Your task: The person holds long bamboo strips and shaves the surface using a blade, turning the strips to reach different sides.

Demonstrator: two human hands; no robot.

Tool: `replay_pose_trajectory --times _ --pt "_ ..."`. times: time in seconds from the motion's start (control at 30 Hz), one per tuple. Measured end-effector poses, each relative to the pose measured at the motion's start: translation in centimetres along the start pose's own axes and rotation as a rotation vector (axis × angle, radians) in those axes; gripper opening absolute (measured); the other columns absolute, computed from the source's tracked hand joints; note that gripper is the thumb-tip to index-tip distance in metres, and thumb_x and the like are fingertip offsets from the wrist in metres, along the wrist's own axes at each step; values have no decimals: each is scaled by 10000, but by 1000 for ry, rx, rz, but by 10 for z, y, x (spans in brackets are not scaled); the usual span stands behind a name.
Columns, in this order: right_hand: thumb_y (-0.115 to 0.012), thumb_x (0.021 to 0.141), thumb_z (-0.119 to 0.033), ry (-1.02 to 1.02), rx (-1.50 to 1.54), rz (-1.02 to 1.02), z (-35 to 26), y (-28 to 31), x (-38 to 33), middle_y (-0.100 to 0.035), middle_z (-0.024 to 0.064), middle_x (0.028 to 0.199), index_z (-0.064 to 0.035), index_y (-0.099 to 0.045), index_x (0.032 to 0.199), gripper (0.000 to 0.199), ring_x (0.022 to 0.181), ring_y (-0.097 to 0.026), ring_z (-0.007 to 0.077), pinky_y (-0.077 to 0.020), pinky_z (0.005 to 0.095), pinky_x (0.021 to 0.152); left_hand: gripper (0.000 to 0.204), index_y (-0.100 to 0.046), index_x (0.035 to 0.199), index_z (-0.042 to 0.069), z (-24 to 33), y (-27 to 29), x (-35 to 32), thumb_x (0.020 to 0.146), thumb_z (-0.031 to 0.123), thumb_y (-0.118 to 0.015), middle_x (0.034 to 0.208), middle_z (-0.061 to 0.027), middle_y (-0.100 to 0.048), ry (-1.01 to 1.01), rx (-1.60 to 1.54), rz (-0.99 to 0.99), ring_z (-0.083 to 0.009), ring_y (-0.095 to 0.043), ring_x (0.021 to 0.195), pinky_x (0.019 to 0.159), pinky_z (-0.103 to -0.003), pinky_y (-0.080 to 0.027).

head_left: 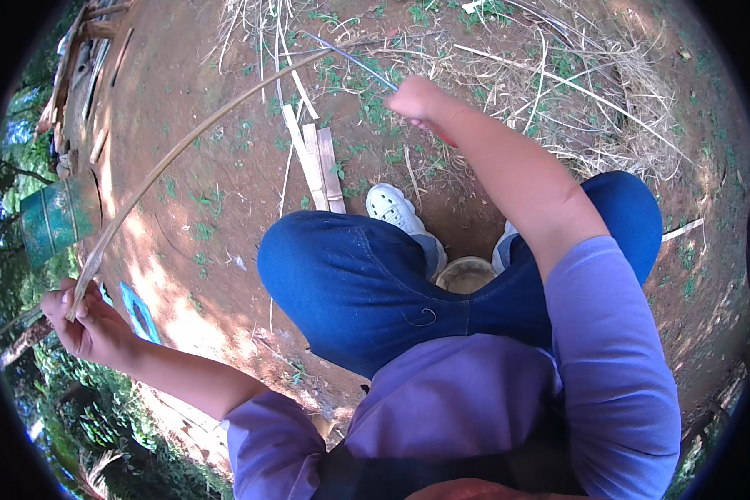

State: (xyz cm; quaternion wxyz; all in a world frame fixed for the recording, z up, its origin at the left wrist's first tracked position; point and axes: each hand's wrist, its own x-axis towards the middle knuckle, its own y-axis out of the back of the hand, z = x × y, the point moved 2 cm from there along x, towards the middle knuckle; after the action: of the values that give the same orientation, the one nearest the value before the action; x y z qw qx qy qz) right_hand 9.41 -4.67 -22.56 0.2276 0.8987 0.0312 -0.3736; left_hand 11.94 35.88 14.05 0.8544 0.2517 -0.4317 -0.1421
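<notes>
A long, pale brown cane strip (183,143) bows across the view from the far left up to the top middle. Its near end is gripped in my left hand (92,325), held out at the left with the fingers closed. Out in front, my right hand (421,100) is wrapped round a knife (362,65); a bit of red handle shows below the fist. The long thin blade points up and left and crosses the strip near its far end. Whether the edge touches the strip or only overlaps it in view, I cannot tell.
Flat wooden slats (315,162) lie in front of my knees. Shavings and thin strips (583,100) cover the ground ahead and right. A round pale seat or vessel (465,275) stands between my white shoes (394,208). At left are a green drum (58,218) and a blue object (139,312).
</notes>
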Motion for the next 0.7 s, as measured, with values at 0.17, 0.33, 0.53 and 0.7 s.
replay_pose_trajectory --times 0.17,0.33,0.53,0.7 --pt "-603 894 -277 164 83 28 23 -11 15 -626 116 638 34 -698 923 327 529 -605 198 -500 381 502 218 -684 1068 67 -7 5 6 973 262 -705 939 -7 -416 20 -8 14 -193 -462 793 619 -297 -384" --pt "-630 893 -292 -102 211 -30 28 -6 29 -599 102 632 22 -671 932 319 506 -564 182 -488 371 487 167 -716 1042 70 -4 10 9 965 218 -708 946 10 -436 41 -132 -33 -199 -498 870 738 -323 -457" --pt "-629 890 -313 100 159 -1 26 -17 27 -610 89 604 8 -683 888 325 500 -587 186 -500 359 500 224 -678 1093 35 -13 8 12 975 225 -696 965 -6 -465 76 -87 124 -224 -549 888 848 -386 -554" --pt "-602 892 -296 266 128 -7 -45 -20 -8 -632 101 608 8 -691 814 326 517 -613 193 -512 352 526 231 -626 991 -4 -27 22 11 983 220 -687 891 -31 -490 108 -130 134 -191 -554 855 769 -361 -493"
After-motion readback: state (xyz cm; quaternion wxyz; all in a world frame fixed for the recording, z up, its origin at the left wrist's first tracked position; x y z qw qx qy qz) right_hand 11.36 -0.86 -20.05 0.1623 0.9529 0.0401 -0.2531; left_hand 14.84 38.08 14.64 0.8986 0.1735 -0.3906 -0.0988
